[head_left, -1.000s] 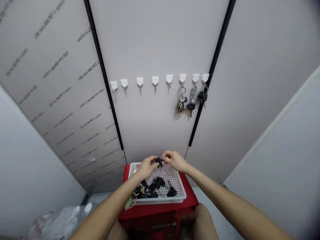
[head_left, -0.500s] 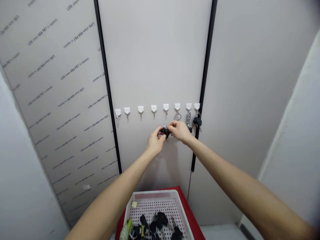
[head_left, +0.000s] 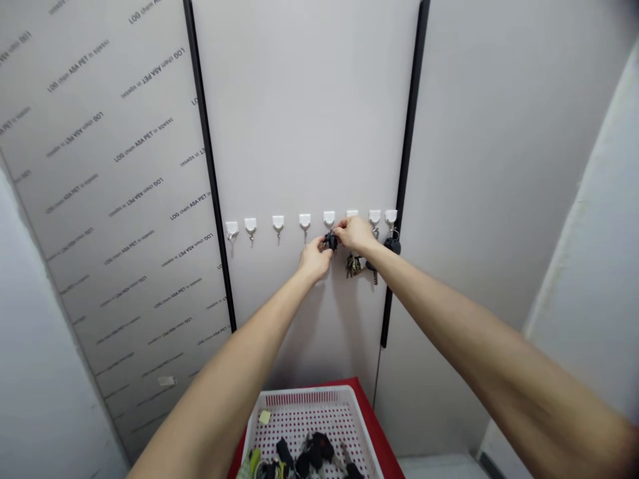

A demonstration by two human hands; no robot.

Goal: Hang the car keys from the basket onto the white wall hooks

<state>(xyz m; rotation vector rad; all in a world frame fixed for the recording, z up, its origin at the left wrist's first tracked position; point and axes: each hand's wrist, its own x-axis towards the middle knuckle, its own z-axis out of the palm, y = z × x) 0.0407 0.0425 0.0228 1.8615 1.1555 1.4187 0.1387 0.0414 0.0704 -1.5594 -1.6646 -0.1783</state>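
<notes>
Raised since before: my left grip (head_left: pixel 314 258) and right grip (head_left: pixel 355 234) together pinch the black key (head_left: pixel 329 241) just under the fifth hook (head_left: pixel 329 218).

wall panel (head_left: pixel 74 266): "log chem asa pet"

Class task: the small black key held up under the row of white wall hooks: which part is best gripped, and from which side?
Probably the black head of the key, pinched from below and either side, as the left hand and right hand do. It sits just under a white hook, so its top should stay free; the wall behind rules out the back.
</notes>
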